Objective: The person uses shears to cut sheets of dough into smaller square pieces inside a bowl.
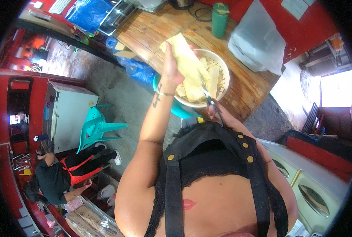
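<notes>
Above a white perforated plastic basket point(225, 77), my left hand point(172, 66) holds a stack of pale yellow flat sheets point(183, 56), thumb on top. My right hand point(216, 111) grips scissors point(208, 95) by their black handles at the basket's near rim. The scissor blades point up and away from me and lie against the lower part of the sheets. Cut pale yellow strips point(213, 77) lie inside the basket. The fingers of my left hand are mostly hidden behind the sheets.
The basket stands on a wooden table point(247, 91). Behind it are a green tumbler point(220, 20) and a white plastic bag point(257, 41). A teal chair point(97, 127) and a white chest point(75, 112) stand left. Another person point(54, 180) is at a counter lower left.
</notes>
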Demonstrator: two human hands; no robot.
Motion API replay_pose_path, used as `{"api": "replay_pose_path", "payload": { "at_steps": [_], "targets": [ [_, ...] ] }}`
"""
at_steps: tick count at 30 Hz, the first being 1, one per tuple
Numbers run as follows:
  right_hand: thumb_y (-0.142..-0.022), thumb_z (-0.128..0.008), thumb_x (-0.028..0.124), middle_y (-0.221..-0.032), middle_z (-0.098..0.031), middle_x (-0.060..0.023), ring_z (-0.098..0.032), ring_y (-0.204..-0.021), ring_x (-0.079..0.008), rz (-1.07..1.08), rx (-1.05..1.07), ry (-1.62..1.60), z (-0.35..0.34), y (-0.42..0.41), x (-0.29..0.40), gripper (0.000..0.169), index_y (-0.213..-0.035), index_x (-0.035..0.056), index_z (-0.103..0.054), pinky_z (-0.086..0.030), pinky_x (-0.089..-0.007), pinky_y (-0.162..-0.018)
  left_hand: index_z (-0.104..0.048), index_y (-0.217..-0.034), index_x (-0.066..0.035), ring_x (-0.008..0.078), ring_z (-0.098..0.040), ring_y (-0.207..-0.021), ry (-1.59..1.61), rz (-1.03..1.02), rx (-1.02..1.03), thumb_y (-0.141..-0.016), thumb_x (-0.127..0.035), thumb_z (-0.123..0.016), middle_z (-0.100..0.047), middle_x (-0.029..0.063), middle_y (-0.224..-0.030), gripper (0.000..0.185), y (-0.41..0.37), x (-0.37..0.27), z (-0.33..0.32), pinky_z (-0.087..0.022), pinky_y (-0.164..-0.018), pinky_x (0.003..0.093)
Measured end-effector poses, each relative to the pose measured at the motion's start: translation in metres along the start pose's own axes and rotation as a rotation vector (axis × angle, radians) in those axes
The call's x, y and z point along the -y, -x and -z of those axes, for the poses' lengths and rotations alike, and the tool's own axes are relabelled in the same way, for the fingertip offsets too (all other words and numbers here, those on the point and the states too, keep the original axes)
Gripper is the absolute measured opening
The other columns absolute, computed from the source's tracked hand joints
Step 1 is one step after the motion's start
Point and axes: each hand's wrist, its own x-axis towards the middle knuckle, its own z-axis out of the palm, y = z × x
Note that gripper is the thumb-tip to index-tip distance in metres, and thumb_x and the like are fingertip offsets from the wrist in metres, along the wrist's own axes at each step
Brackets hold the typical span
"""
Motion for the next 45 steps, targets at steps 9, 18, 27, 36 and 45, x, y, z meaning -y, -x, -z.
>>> {"api": "replay_pose_path", "payload": {
  "at_steps": [9,18,27,36,45],
  "targets": [
    [-0.076,-0.048,0.064,-0.099,-0.050,-0.0120,-0.045,-0.092,-0.0187,0.004,0.024,0.051,-0.002,0.001,0.010,0.077,-0.117,0.0005,-0.037,-0.038,-0.0306,-0.080,-0.047,-0.101,0.000,0.0214,-0.054,-0.086,0.019,0.027,0.030,-0.081,-0.066,-0.033,-0.053,0.0098,-0.090,0.070,0.000,-0.001,0.000,-0.045,-0.083,0.0373],
    [-0.076,-0.051,0.063,-0.090,-0.051,-0.0100,-0.047,-0.079,-0.0156,0.064,-0.024,0.032,-0.008,0.003,0.016,0.075,-0.111,-0.0021,-0.040,-0.040,-0.0278,-0.065,-0.047,-0.102,0.000,0.0236,-0.055,-0.086,-0.050,0.017,-0.001,-0.089,-0.052,-0.033,-0.054,0.0115,-0.092,0.055,-0.001,0.002,0.001,-0.046,-0.083,0.0383],
    [-0.074,-0.055,0.063,-0.077,-0.054,-0.0056,-0.046,-0.066,-0.0101,0.054,-0.120,0.005,-0.013,0.003,0.008,0.073,-0.104,-0.0039,-0.050,-0.036,-0.0227,-0.053,-0.045,-0.107,-0.002,0.0276,-0.057,-0.085,-0.207,-0.092,-0.066,-0.094,-0.036,-0.033,-0.056,0.0117,-0.094,0.038,0.003,0.001,-0.006,-0.048,-0.078,0.0397],
    [-0.074,-0.057,0.060,-0.076,-0.055,-0.0055,-0.047,-0.060,-0.0096,0.171,-0.216,0.078,-0.020,0.005,0.012,0.070,-0.104,-0.0032,-0.052,-0.037,-0.0233,-0.051,-0.047,-0.102,0.002,0.0258,-0.057,-0.086,-0.195,0.024,-0.060,-0.092,-0.044,-0.033,-0.058,0.0143,-0.089,0.050,-0.005,0.002,0.001,-0.047,-0.080,0.0386],
    [-0.075,-0.057,0.058,-0.073,-0.053,-0.0028,-0.042,-0.054,-0.0068,0.058,-0.195,-0.014,-0.018,0.000,0.012,0.067,-0.103,-0.0038,-0.051,-0.033,-0.0213,-0.046,-0.046,-0.105,0.000,0.0239,-0.057,-0.084,-0.110,0.122,0.026,-0.092,-0.044,-0.032,-0.056,0.0086,-0.091,0.048,0.002,0.021,-0.005,-0.047,-0.084,0.0397]
  ]
}}
